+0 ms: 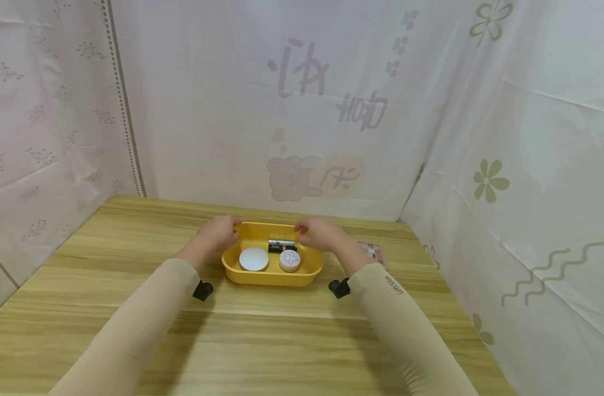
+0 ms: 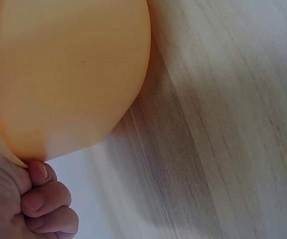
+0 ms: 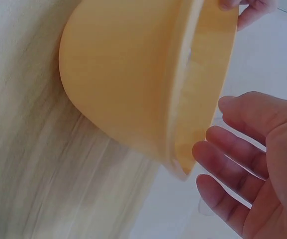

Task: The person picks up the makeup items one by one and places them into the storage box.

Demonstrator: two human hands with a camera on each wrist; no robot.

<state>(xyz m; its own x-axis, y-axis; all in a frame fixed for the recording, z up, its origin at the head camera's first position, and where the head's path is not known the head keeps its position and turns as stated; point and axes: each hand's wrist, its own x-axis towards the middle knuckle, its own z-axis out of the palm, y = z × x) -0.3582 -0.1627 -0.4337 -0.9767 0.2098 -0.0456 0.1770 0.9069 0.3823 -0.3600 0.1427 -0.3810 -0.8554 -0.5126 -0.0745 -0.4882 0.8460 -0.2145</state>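
Observation:
A yellow oval plastic basin (image 1: 269, 279) stands on the wooden table. Its rim at the left far corner is pinched by my left hand (image 1: 220, 233), whose curled fingers (image 2: 46, 198) show in the left wrist view. Over the right end of the basin is my right hand (image 1: 325, 234). In the right wrist view its loosely bent, parted fingers (image 3: 228, 164) are beside the rim and hold nothing. Inside the basin lie a round white case (image 1: 254, 259), a small round case with a star on its lid (image 1: 289, 260), a silver tube (image 1: 282, 242) and a dark tube (image 1: 278, 248).
A palette of colored squares (image 1: 373, 252) lies on the wooden table (image 1: 262, 346) to the right of the basin, partly behind my right forearm. Printed white curtains (image 1: 223, 110) hang at the back and both sides. Black mounts (image 1: 203, 290) are worn at both wrists.

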